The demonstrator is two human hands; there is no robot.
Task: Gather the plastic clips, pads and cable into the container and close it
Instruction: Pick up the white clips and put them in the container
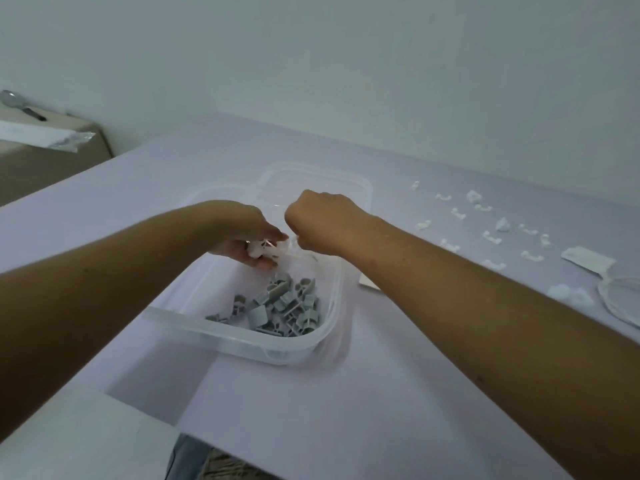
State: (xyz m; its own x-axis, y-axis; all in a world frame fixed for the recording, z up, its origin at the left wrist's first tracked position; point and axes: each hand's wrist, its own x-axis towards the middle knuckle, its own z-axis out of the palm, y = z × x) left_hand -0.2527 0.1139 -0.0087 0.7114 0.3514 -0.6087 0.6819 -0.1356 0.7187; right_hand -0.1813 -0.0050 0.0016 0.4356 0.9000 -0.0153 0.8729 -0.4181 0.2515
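Observation:
A clear plastic container point(239, 336) stands mid-table with several grey clips point(284, 303) in its bottom. Both hands hover over its far half. My left hand point(242, 233) is cupped, palm up, around a bunch of white clips point(265, 249). My right hand point(320, 221) is a fist beside it, fingers pinching at the same white bunch; what it holds is hidden. The clear lid point(346, 181) lies behind the container. More white clips point(491, 237) are scattered to the right, with white pads point(568, 294), a flat white packet point(587, 259) and a coiled white cable point(620, 306).
A beige cabinet point(52, 161) stands beyond the table's left edge with a plastic bag point(41, 136) and a metal spoon point(17, 102) on it. A small white card point(369, 284) lies partly under my right forearm. The wall is close behind the table.

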